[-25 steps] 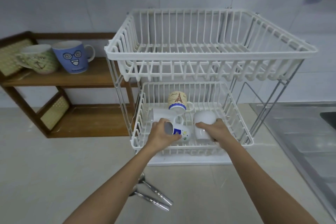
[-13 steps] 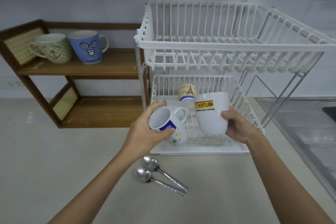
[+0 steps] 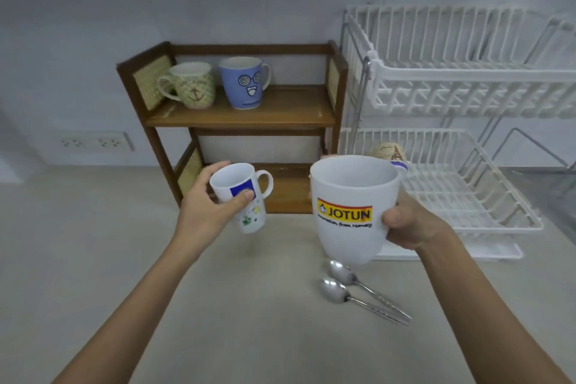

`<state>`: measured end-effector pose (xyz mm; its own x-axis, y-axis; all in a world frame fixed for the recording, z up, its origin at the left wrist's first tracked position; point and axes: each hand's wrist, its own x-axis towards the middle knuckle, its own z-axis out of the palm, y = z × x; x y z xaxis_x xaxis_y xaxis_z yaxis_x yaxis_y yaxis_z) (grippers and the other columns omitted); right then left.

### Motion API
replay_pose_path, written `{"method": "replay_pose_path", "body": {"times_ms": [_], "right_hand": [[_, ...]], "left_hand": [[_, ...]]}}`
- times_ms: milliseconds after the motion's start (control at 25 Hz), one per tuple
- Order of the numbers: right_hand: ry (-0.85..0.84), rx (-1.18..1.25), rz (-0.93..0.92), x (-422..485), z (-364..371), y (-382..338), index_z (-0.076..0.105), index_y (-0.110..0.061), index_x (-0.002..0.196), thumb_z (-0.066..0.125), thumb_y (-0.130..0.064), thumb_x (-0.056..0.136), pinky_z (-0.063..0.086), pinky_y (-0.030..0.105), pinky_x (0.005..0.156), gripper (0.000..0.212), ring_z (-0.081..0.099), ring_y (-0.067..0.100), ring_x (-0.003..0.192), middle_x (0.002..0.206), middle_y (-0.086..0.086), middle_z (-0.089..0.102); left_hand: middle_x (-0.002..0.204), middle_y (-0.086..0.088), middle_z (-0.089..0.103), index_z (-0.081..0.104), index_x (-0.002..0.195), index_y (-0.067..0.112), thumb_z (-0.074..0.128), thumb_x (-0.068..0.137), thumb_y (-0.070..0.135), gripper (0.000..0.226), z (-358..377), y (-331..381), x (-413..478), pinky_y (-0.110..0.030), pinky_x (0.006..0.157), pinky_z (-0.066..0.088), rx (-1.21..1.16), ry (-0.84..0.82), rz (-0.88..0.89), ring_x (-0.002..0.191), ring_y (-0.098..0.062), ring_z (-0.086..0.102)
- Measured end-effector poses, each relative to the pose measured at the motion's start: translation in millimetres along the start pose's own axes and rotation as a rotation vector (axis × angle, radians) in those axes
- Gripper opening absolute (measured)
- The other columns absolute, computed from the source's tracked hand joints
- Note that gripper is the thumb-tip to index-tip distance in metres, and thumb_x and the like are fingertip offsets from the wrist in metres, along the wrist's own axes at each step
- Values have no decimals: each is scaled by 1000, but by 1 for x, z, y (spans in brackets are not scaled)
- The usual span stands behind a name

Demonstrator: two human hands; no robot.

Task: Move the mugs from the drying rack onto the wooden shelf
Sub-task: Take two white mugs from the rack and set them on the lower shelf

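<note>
My left hand grips a small white mug with a blue patch, held upright in front of the wooden shelf. A large white JOTUN mug sits in my right hand, upright, above the counter left of the white drying rack. One cream mug with an Eiffel Tower print stays in the rack's lower tier, partly hidden behind the JOTUN mug. On the shelf's upper board stand a cream anchor mug and a blue face mug.
Two metal spoons lie on the grey counter below my right hand. A wall socket strip is left of the shelf. The rack's upper tier holds nothing. A steel sink edge lies at far right.
Both hands lifted their mugs out of the rack's lower tier and carried them left toward the shelf. The mugs turned upright. The view swung left.
</note>
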<state>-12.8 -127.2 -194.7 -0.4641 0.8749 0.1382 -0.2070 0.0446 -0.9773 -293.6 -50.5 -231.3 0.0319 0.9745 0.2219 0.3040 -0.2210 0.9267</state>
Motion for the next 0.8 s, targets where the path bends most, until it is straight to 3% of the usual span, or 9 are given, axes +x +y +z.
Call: {"method": "replay_pose_path", "body": {"times_ms": [120, 240, 440, 560, 800], "right_hand": [[109, -79, -20, 36, 26, 18, 55, -15, 122, 92, -38, 43, 53, 36, 84, 90, 64, 23, 104, 109, 4, 71], [246, -175, -19, 73, 39, 38, 49, -20, 123, 86, -26, 46, 52, 32, 83, 85, 61, 21, 108, 115, 4, 66], [428, -441, 56, 139, 41, 77, 40, -43, 112, 87, -40, 45, 49, 20, 74, 82, 56, 8, 106, 113, -12, 55], [515, -571, 130, 179, 30, 102, 34, -40, 115, 86, -46, 44, 43, 14, 68, 88, 53, 5, 100, 108, -19, 50], [675, -728, 304, 237, 3, 140, 38, -28, 122, 89, -42, 45, 46, 29, 78, 93, 53, 15, 104, 113, -7, 53]], "left_hand": [[98, 25, 57, 48, 107, 49, 81, 65, 35, 55, -29, -19, 23, -16, 63, 50, 54, 64, -26, 88, 0, 59], [104, 14, 57, 46, 109, 45, 81, 64, 38, 58, -45, -39, 46, -25, 68, 52, 121, 100, -58, 90, -7, 59], [115, 3, 60, 50, 120, 29, 83, 64, 39, 66, -46, -73, 88, -36, 82, 54, 279, 105, -118, 102, -19, 57], [115, -1, 63, 51, 120, 24, 84, 62, 41, 68, -38, -90, 114, -34, 82, 51, 388, 74, -148, 105, -24, 60], [120, -10, 64, 51, 122, 15, 83, 66, 34, 68, -27, -126, 154, -38, 85, 51, 503, 41, -235, 111, -30, 60]]}}
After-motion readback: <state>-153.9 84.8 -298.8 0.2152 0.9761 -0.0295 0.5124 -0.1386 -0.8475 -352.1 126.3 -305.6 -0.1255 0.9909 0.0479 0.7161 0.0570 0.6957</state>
